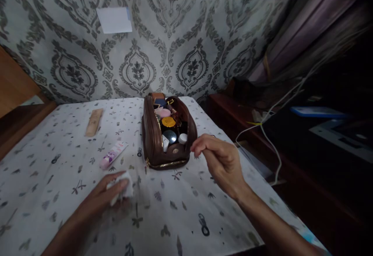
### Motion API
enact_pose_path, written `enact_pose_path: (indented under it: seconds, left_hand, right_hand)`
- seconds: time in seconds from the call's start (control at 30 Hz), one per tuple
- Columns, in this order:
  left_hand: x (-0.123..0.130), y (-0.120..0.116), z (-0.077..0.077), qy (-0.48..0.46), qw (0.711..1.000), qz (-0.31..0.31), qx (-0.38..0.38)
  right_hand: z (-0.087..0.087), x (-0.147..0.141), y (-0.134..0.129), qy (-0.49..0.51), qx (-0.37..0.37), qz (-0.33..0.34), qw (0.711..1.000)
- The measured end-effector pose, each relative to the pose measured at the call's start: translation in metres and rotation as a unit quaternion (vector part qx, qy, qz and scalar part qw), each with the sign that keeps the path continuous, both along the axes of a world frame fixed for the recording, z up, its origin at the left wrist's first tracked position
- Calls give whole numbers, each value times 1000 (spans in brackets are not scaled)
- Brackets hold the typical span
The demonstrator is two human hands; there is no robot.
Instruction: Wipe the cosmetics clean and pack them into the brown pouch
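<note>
A brown toiletry bag [151, 135] lies unzipped on the patterned white cloth, packed with several cosmetics. Among them show a jar with a yellow lid [169, 122], a dark round shiny lid [169, 136], a white cap [183, 138] and a pink rounded item [164, 112]. My left hand [112, 190], blurred, is closed around a crumpled white cloth or tissue [126, 186], left of and nearer than the bag. My right hand [223, 159] is beside the bag's right edge, its fingers curled together, with nothing visible in them.
A pink and white tube [113, 155] and a beige tube [94, 122] lie on the cloth at left. White cables [272, 147] hang at right beside a blue-edged device [317, 112]. Patterned wall covering [175, 54] rises behind, and wooden furniture [17, 89] stands at left.
</note>
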State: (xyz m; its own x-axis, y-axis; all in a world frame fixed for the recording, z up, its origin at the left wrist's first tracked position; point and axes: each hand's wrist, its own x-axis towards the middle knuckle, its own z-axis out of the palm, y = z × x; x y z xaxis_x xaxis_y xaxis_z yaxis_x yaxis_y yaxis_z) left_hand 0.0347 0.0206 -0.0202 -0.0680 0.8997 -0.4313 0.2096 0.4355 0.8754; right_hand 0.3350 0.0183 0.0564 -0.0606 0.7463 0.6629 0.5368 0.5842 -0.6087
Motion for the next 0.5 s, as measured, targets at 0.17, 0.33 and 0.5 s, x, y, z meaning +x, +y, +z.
enact_pose_path:
  seconds: [0.17,0.33,0.5]
  left_hand:
    - [-14,37,23,87,982,77,151]
    - [-30,59,22,386,848,-76,354]
    - [-30,64,-9,542,758,-178,317]
  right_hand:
    - [-38,-33,-16,10,5,104,995]
    - [-70,-74,-18,-2,-97,159,982]
    - [-78,-119,-9,22,-216,184,959]
